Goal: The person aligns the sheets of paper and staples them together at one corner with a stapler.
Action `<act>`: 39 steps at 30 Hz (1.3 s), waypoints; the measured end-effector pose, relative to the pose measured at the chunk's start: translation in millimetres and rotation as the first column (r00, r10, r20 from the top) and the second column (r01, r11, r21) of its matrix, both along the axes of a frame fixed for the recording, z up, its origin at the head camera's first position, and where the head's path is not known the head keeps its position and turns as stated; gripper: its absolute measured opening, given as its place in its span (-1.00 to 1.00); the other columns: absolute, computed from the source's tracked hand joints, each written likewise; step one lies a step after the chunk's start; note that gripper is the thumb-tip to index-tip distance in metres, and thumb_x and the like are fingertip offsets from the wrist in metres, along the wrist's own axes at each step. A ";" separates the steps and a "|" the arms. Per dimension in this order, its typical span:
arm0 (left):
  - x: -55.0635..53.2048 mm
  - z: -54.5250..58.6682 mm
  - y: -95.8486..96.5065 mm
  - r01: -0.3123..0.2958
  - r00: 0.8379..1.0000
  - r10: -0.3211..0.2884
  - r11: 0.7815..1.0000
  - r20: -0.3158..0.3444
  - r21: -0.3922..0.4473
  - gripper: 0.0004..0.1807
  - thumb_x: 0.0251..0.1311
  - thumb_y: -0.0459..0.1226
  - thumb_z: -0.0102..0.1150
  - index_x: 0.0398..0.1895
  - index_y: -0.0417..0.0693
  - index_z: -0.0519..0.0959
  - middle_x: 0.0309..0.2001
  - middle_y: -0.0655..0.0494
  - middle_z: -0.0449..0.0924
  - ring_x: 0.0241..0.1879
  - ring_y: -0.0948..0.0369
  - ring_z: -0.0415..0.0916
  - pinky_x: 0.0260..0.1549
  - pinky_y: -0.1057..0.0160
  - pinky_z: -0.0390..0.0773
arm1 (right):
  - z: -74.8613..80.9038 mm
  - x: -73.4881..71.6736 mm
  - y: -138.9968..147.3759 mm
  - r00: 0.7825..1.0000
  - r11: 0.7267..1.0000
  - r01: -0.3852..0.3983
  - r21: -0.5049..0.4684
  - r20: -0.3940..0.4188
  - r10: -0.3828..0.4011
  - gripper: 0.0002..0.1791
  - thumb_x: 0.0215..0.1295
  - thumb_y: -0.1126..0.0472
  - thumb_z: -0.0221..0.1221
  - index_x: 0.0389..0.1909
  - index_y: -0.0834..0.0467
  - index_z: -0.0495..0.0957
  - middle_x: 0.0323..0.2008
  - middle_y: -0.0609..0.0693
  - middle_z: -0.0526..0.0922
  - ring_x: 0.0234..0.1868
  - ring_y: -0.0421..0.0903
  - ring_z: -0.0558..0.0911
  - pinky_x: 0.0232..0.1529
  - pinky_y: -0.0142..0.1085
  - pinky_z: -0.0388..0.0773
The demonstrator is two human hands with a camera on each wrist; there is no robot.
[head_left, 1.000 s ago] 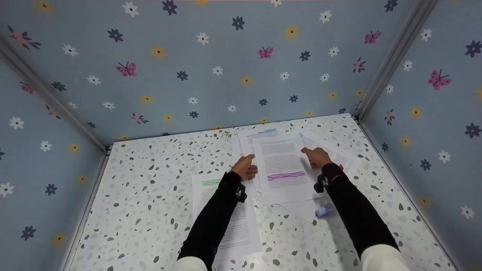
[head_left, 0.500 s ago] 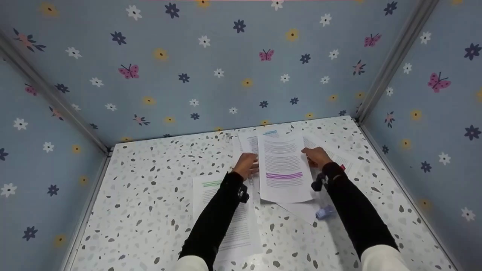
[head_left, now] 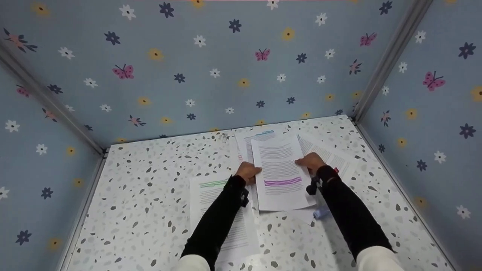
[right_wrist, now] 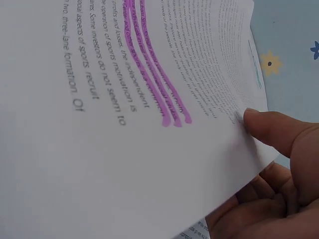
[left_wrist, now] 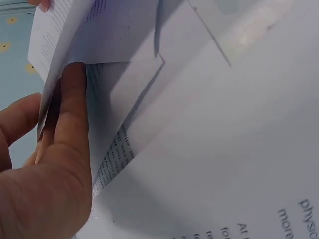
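Note:
A printed sheet of paper (head_left: pixel 280 197) with purple highlighted lines is held by both side edges. My left hand (head_left: pixel 248 172) pinches its left edge, thumb in front and fingers behind, as the left wrist view shows. On the opposite edge my right hand (head_left: pixel 311 162) grips it; in the right wrist view the thumb (right_wrist: pixel 274 127) lies on the printed face and the fingers curl underneath. The sheet bows a little and covers parts of other papers. Behind it shows a sheet with blue marks (head_left: pixel 263 133), and to its right another printed sheet (head_left: pixel 344 156).
A sheet with green highlighting (head_left: pixel 201 192) lies partly under the left forearm. A light-blue object (head_left: pixel 319 214) sits beside the right sleeve, partly hidden. Something small and red (head_left: pixel 336 170) shows by the right wrist. Flowered walls (head_left: pixel 211 86) bound the speckled table (head_left: pixel 143 195).
The purple-marked sheet shifted right, then back left and slightly nearer. My left hand, first beside the sheet with fingers extended, now pinches its edge. The right hand moved lower and left with it.

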State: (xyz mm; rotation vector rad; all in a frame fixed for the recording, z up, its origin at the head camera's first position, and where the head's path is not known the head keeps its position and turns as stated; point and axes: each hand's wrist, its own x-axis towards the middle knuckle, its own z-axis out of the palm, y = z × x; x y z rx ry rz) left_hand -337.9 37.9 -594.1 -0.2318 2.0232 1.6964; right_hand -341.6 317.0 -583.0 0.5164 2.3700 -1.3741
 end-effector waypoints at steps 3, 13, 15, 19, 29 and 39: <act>-0.8 -1.6 -6.8 -0.014 1.000 0.014 1.000 -0.016 -0.028 -0.80 0.30 -0.41 0.25 -0.50 -0.22 0.52 -0.64 0.10 0.46 -0.64 0.25 0.42 -0.63 0.34 0.42 | -1.4 1.0 -5.1 0.999 1.000 -0.023 0.009 -0.030 0.023 -0.68 0.25 0.23 0.33 -0.15 0.42 0.58 -0.45 0.02 0.60 -0.47 -0.13 0.58 -0.44 -0.30 0.57; 1.2 23.0 -41.4 0.031 0.997 -0.024 0.995 -0.069 0.098 -0.76 0.40 -0.40 0.18 -0.01 -0.44 0.66 -0.23 -0.20 0.74 -0.41 0.19 0.66 -0.34 0.27 0.62 | 15.7 -4.6 -24.0 1.000 0.996 0.009 -0.091 -0.013 -0.010 -0.34 0.36 0.20 0.29 0.32 0.49 0.32 0.08 0.25 0.55 -0.25 -0.13 0.60 -0.28 -0.35 0.57; 1.6 33.0 -50.6 0.030 0.999 -0.023 0.982 -0.039 0.185 -0.72 0.43 -0.41 0.13 0.08 -0.45 0.61 -0.09 -0.25 0.71 -0.29 0.13 0.71 -0.26 0.24 0.66 | 24.3 -3.9 -31.0 1.000 0.988 0.007 -0.155 -0.019 -0.010 -0.40 0.38 0.21 0.28 0.29 0.47 0.37 0.02 0.23 0.61 -0.26 -0.13 0.65 -0.27 -0.33 0.60; 2.5 51.4 -72.4 0.063 0.997 -0.050 0.970 -0.061 0.235 -0.69 0.47 -0.40 0.10 0.14 -0.45 0.57 -0.01 -0.27 0.68 -0.15 0.07 0.73 -0.14 0.17 0.68 | 38.3 -2.1 -45.4 0.999 0.966 -0.005 -0.259 -0.040 -0.006 -0.56 0.41 0.23 0.27 0.18 0.41 0.50 -0.15 0.10 0.72 -0.27 -0.12 0.72 -0.27 -0.31 0.64; 46.4 51.3 -134.6 0.109 0.992 -0.085 0.955 -0.098 0.274 -0.69 0.48 -0.36 0.10 0.16 -0.39 0.57 -0.05 -0.21 0.70 -0.18 0.12 0.72 -0.13 0.17 0.68 | 43.4 43.0 -88.0 0.991 0.917 -0.064 -0.395 -0.133 0.011 -0.69 0.37 0.21 0.28 -0.08 0.41 0.63 -0.25 0.12 0.77 -0.30 -0.07 0.76 -0.31 -0.29 0.67; 85.9 42.1 -169.7 0.055 0.996 -0.037 0.973 -0.083 0.223 -0.69 0.43 -0.37 0.16 0.12 -0.42 0.59 -0.07 -0.22 0.71 -0.17 0.07 0.73 -0.19 0.20 0.69 | 28.0 82.1 -120.5 0.982 0.893 -0.150 -0.424 -0.169 0.085 -0.70 0.36 0.19 0.29 -0.12 0.40 0.69 -0.24 0.21 0.77 -0.30 0.03 0.78 -0.35 -0.25 0.69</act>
